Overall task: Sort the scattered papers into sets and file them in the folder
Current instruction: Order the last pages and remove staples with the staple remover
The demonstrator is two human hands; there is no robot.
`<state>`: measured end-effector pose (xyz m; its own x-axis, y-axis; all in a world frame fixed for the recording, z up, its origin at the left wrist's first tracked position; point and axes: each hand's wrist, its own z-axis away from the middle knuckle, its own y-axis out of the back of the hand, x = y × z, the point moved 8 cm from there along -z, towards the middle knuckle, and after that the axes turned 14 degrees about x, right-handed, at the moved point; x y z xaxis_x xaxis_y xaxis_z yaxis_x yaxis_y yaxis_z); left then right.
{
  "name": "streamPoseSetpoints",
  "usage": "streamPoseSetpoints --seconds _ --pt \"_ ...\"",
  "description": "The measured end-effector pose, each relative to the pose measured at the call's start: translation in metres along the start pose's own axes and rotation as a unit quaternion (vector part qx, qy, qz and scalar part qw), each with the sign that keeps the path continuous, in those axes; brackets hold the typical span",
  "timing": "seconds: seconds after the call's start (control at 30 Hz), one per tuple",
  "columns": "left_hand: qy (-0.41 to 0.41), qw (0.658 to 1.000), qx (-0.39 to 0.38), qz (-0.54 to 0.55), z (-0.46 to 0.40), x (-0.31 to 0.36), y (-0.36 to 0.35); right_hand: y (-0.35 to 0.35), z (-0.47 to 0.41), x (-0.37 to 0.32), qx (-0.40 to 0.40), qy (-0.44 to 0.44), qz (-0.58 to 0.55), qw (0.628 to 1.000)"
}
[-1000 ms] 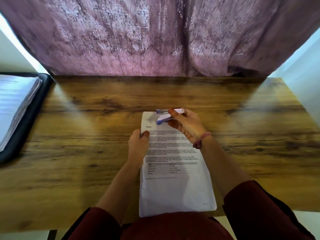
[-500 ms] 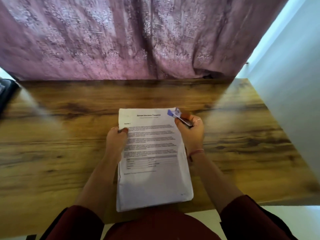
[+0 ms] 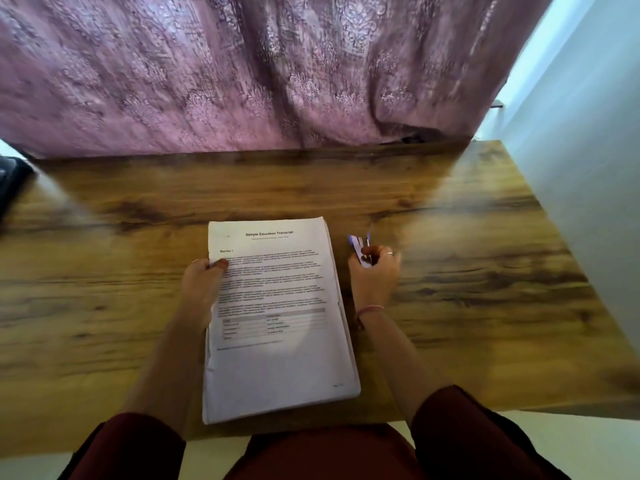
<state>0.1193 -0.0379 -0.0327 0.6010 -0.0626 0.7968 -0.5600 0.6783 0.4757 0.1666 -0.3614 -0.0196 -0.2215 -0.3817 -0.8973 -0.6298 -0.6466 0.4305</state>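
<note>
Lying flat near the front edge of the wooden bench [image 3: 467,271], a stack of papers [image 3: 277,358] w/ its lower end overhanging that edge slightly. Top sheet is titled "Sample Education Transcript", w/ text paragraphs & a small table lower down; finer print too blurred to read. Left hand [image 3: 202,285] grips the stack's left edge abt a third down from the top, thumb on the top sheet, fingers curled under. Right hand [image 3: 374,275] is just beside the stack's right edge, apart from it, fingers clenched round a small purple-and-white stapler [image 3: 360,249] that sticks out toward the bench's far edge. Ring on one right finger, pink band on the right wrist. Dark red sleeves at both forearms near the frame bottom. Dark object [image 3: 14,181], prob. the folder but too cropped to tell, sits at the bench's far-left corner. Mauve patterned curtain [image 3: 242,71] hangs along the far edge; pale wall [image 3: 588,150] on the right side.
</note>
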Motion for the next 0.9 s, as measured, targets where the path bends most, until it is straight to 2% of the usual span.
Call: streamPoseSetpoints --seconds 0.33,0.4,0.5,0.57,0.67,0.77,0.9 --pt "0.007 1.000 -0.005 0.004 0.002 0.000 0.008 -0.012 0.003 0.005 -0.048 -0.003 0.086 0.995" --pt "0.006 1.000 -0.013 0.015 0.003 0.001 0.008 -0.011 0.006 0.001 -0.055 0.019 0.101 0.993" --pt "-0.002 1.000 -0.013 0.028 0.001 0.005 0.012 -0.013 0.020 -0.021 -0.071 0.076 0.026 0.994" --pt "-0.009 0.999 -0.008 0.038 -0.001 0.005 0.019 -0.019 0.033 -0.036 -0.106 0.083 -0.020 0.991" --pt "0.001 0.997 -0.004 0.082 -0.006 0.005 0.035 -0.041 0.052 -0.044 -0.211 -0.001 -0.046 0.976" --pt "0.024 0.993 -0.003 0.118 -0.015 0.004 0.059 -0.062 0.079 -0.043 -0.318 -0.093 -0.055 0.942" --pt "0.042 0.988 0.001 0.151 -0.045 0.000 0.102 -0.095 0.128 -0.052 -0.369 -0.147 -0.080 0.914"
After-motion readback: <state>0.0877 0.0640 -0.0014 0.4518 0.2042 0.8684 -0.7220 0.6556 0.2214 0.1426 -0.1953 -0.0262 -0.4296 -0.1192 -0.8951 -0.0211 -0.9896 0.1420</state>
